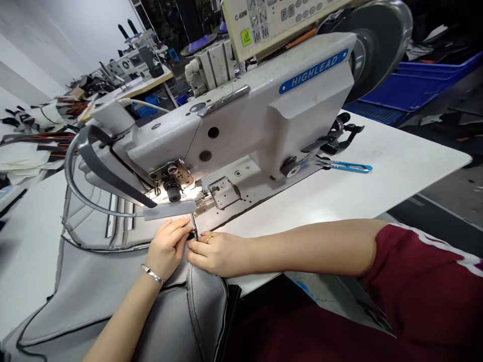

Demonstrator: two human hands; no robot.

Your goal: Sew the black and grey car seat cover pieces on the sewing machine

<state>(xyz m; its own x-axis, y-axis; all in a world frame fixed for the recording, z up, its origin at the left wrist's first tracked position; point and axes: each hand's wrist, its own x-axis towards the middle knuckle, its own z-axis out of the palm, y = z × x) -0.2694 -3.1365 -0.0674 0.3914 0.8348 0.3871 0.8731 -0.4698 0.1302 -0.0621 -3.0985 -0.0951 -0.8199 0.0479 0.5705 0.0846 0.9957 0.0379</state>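
Left hand (168, 246) and right hand (219, 254) pinch the black-bound edge of a grey padded panel (206, 306), just in front of the sewing machine (241, 130)

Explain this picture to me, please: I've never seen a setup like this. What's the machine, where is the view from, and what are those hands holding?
This view comes from a camera worn on a person's head, looking forward and down, so you see their own arms. There is no robot here, only bare hands.

The large grey metal machine is a HIGHLEAD industrial sewing machine, set into a flat white table. A slim white lamp on a bendy metal neck lights the needle area.

The left hand, with a silver bangle at the wrist, and the right hand, with a gold ring, are both at the dark edge of a soft grey fabric panel, close to the needle area. How firmly they grip is hidden.

Blue-handled metal thread snips lie on the table.
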